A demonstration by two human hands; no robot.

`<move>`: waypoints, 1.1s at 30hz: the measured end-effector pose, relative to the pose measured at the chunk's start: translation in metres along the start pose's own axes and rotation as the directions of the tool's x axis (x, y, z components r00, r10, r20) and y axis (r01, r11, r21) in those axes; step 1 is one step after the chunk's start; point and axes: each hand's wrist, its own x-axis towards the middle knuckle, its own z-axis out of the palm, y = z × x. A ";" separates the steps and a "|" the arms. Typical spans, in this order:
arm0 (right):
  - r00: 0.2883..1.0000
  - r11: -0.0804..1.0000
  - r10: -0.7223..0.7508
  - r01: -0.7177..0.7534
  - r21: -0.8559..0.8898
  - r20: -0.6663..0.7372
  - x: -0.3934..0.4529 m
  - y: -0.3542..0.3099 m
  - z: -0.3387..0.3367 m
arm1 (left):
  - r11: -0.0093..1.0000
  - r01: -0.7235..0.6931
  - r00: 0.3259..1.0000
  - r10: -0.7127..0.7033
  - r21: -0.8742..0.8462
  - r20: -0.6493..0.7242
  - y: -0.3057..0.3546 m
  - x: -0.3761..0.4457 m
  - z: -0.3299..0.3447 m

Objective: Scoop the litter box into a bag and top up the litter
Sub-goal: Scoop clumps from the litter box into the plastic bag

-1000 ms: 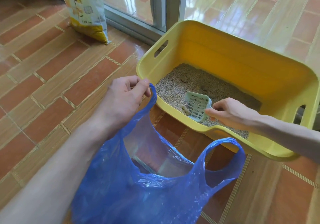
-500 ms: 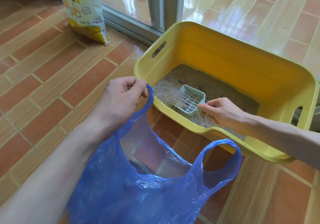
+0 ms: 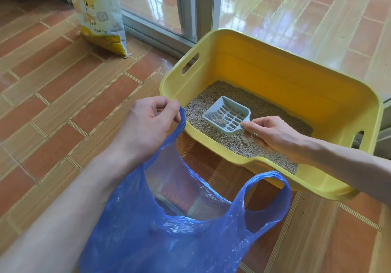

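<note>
Left hand (image 3: 146, 122) pinches one handle of the blue bag (image 3: 169, 230), mouth open. Right hand (image 3: 273, 133) grips the scoop (image 3: 227, 115), one clump inside, above the litter in the yellow litter box (image 3: 275, 78).

Bright daylight from the glass door (image 3: 152, 4) up top. Strong glare on the glossy floor tiles (image 3: 306, 19) beyond it. Soft, faint shadows only. Sharp in the centre, slight softness on the near forearm (image 3: 53, 220). Wide-angle bending at the edges, tile lines curve.
</note>
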 end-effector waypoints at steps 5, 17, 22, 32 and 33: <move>0.999 1.000 -0.016 0.017 0.019 -0.043 0.001 0.000 0.000 | 1.000 0.020 1.000 -0.021 -0.019 -0.008 0.002 -0.001 -0.001; 0.997 0.986 0.037 -0.025 0.163 -0.073 0.005 0.001 -0.011 | 1.000 0.024 0.999 -0.024 0.001 -0.021 0.004 -0.003 -0.004; 0.999 0.994 0.002 0.003 0.106 -0.046 0.000 -0.003 -0.012 | 0.999 0.035 0.999 -0.035 -0.007 -0.019 0.005 -0.003 -0.004; 0.969 0.993 -0.118 0.122 -0.004 0.216 -0.040 -0.045 -0.008 | 0.999 0.038 0.999 -0.039 -0.013 -0.035 0.009 -0.007 -0.012; 0.957 0.991 -0.128 0.136 -0.015 0.261 -0.044 -0.048 -0.008 | 0.999 0.036 0.998 -0.037 -0.011 -0.047 0.010 -0.008 -0.013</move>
